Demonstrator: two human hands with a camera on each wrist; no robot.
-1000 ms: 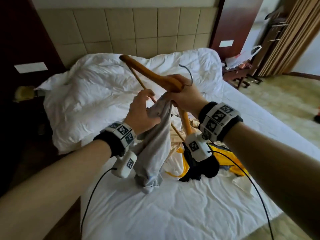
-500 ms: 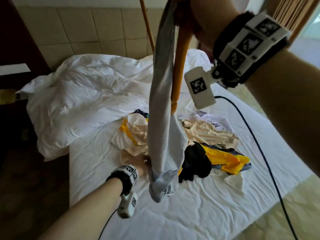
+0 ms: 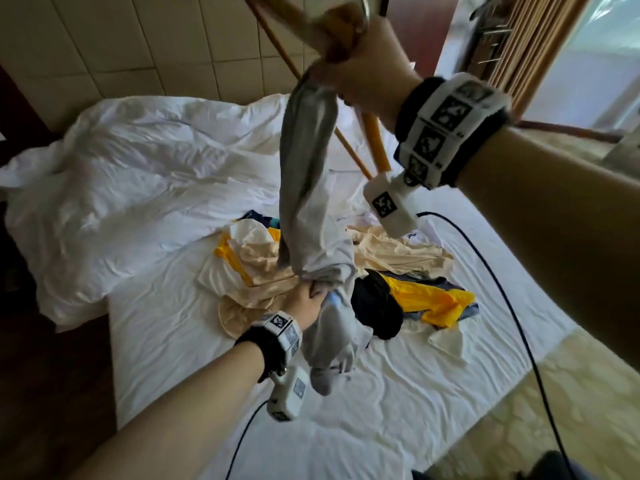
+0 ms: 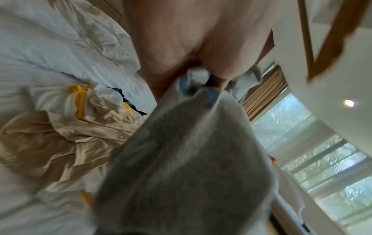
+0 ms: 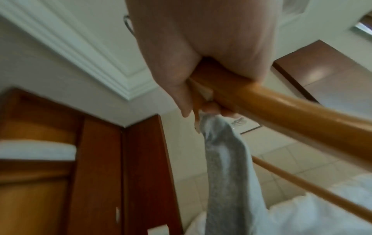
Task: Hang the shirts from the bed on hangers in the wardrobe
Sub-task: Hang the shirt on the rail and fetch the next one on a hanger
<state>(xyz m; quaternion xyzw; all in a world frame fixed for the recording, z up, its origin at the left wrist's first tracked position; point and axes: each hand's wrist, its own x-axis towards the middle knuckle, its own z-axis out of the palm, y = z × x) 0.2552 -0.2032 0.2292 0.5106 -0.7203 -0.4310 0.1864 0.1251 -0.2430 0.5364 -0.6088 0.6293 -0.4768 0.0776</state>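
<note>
Right hand [image 3: 363,64]: up high, clamped round the orange wooden hanger [image 5: 281,108] and grey cotton shirt [image 3: 308,188].
Left hand [image 3: 306,299]: down low, gripping the shirt's bunched lower part.

Left wrist view, item list: we're gripping a grey shirt [image 4: 187,167] w/ our left hand [image 4: 193,39], fabric bunching at the fingers and filling the foreground, blurred. Beige garment [image 4: 50,143] and yellow-trimmed white piece [image 4: 88,97] are lying on the white bedsheet [image 4: 50,47] beside it. Window [image 4: 322,159] is showing at right.
</note>
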